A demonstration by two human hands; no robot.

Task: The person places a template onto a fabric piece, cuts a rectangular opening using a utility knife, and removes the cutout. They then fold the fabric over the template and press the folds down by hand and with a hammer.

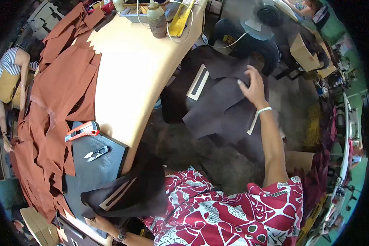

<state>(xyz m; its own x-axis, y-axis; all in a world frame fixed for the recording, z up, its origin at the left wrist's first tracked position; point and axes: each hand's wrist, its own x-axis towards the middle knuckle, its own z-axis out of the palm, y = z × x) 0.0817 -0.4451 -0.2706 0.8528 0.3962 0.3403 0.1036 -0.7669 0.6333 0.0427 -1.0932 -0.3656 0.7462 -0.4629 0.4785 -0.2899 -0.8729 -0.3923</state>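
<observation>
Beside cream table [131, 74], right hand [253, 87], fingers [242, 84] spread, on dark fabric pile [221, 110].

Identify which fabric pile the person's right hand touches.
The dark pile beside the table, under the right hand; the rust-orange pile lies across the table.

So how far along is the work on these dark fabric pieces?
Looks done: rust-brown pieces lie cut and heaped along the table. In hand: the left hand grips a dark piece with a pale strip, the right hand rests open on the dark pile beside the table. Left: that pile looks several layers deep; utility knife and snips lie on the black mat.
</observation>
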